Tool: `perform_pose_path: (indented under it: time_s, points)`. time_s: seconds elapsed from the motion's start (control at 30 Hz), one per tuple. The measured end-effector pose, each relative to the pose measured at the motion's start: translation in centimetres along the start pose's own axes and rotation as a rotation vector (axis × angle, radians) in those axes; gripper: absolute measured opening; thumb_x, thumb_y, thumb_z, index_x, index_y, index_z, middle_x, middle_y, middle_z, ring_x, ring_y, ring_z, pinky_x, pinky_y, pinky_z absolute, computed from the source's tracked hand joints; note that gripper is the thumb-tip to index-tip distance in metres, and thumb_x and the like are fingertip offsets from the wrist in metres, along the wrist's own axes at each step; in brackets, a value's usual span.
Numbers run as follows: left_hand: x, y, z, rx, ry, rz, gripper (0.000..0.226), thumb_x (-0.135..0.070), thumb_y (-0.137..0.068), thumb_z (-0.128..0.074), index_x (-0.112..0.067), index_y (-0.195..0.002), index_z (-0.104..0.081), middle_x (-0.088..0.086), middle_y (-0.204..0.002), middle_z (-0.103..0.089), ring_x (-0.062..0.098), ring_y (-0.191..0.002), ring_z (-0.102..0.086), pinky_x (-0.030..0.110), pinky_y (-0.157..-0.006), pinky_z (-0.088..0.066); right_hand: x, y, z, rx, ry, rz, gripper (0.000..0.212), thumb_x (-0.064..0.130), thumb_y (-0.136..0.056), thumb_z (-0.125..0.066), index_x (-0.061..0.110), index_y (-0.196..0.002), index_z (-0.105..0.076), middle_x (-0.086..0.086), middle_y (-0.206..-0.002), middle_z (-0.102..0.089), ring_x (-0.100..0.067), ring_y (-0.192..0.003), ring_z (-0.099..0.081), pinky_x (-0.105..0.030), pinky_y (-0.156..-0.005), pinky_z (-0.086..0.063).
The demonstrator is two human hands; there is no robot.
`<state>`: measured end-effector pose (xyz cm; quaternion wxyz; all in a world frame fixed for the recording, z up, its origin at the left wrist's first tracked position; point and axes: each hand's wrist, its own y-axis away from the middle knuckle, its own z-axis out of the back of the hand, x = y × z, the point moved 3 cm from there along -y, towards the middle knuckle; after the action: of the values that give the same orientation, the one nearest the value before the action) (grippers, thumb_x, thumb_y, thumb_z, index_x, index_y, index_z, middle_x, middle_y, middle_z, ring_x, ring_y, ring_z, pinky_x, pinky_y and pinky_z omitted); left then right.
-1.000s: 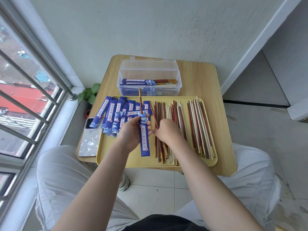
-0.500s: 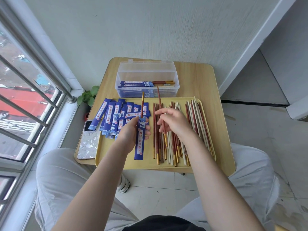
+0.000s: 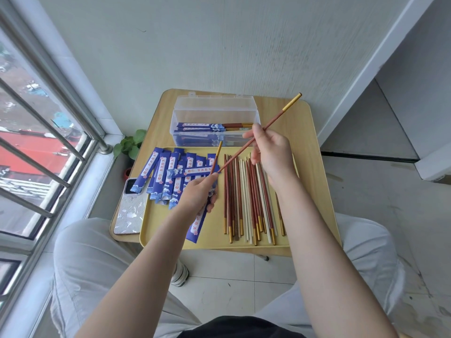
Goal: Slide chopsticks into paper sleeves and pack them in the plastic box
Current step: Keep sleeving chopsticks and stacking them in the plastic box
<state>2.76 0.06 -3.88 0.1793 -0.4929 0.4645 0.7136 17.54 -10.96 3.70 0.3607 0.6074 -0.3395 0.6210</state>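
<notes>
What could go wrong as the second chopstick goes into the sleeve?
1. The right hand holds the red chopstick mid-shaft at a steep slant, so its tip may miss the sleeve mouth by the left hand.
2. One chopstick already stands in that sleeve; forcing the second could tear the paper.
3. The phone overhangs the table edge.

Bright and soft all over, lit by daylight from the window [image 3: 36, 142] on the left. Only faint, pale shadows on the floor [image 3: 244, 272] under the table [image 3: 317, 152]. No harsh glare anywhere. Sharp in the middle, a bit smeared on the wall [image 3: 244, 45] up top. Bent and stretched at the edges, with window bars curving like a fishbowl.
</notes>
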Motion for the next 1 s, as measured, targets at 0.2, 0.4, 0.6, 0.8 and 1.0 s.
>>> perform_pose_path:
  time_s: [0.2,0.4,0.6,0.8,1.0]
  points:
    - [-0.5,0.5,-0.2,0.114,0.041,-0.033,0.05,-0.042,-0.102,-0.037,-0.009,-0.067,-0.052,0.011,-0.054,-0.046,0.022,-0.043,-0.038,0.026,-0.047,-0.036,-0.3,-1.1,0.1,-0.06,-0.061,-0.03,0.033,0.024,-0.106,-0.05,0.007,-0.081,-0.063,0.007,-0.058,-0.06,-0.017,-0.046,-0.053,-0.034,-0.048,-0.047]
    - [-0.5,0.4,-0.3,0.157,0.036,-0.041,0.052,-0.041,-0.102,-0.034,-0.005,-0.068,-0.053,0.012,-0.053,-0.044,0.022,-0.043,-0.037,0.027,-0.047,-0.036,-0.5,-1.3,0.3,-0.036,-0.017,-0.043,0.034,0.025,-0.106,-0.049,0.008,-0.079,-0.061,0.006,-0.054,-0.056,-0.016,-0.044,-0.053,-0.033,-0.046,-0.047]
    - [-1.1,-0.1,-0.9,0.173,-0.005,-0.059,0.051,-0.042,-0.101,-0.035,-0.004,-0.072,-0.054,0.013,-0.056,-0.046,0.023,-0.045,-0.039,0.026,-0.047,-0.038,-1.0,-0.6,-1.1,0.244,0.204,-0.144,0.027,0.025,-0.104,-0.052,0.004,-0.094,-0.066,-0.011,-0.081,-0.064,-0.017,-0.059,-0.063,-0.035,-0.059,-0.058]
    - [-1.2,-0.7,-0.8,0.124,-0.013,-0.041,0.049,-0.042,-0.102,-0.038,-0.007,-0.071,-0.053,0.01,-0.055,-0.047,0.022,-0.047,-0.04,0.025,-0.046,-0.036,-1.7,-0.4,-1.4,0.308,0.39,-0.197,0.053,0.042,-0.097,-0.062,0.013,-0.138,-0.047,-0.01,-0.091,-0.067,-0.017,-0.061,-0.067,-0.031,-0.058,-0.059]
    - [-1.1,-1.3,-0.9,0.122,-0.016,-0.029,0.046,-0.04,-0.102,-0.039,-0.007,-0.071,-0.05,0.011,-0.056,-0.046,0.022,-0.049,-0.038,0.028,-0.046,-0.034,-1.6,-2.5,-1.1,0.013,0.364,0.106,0.048,0.022,-0.103,-0.052,0.025,-0.148,-0.035,-0.001,-0.097,-0.068,-0.013,-0.054,-0.066,-0.026,-0.054,-0.057]
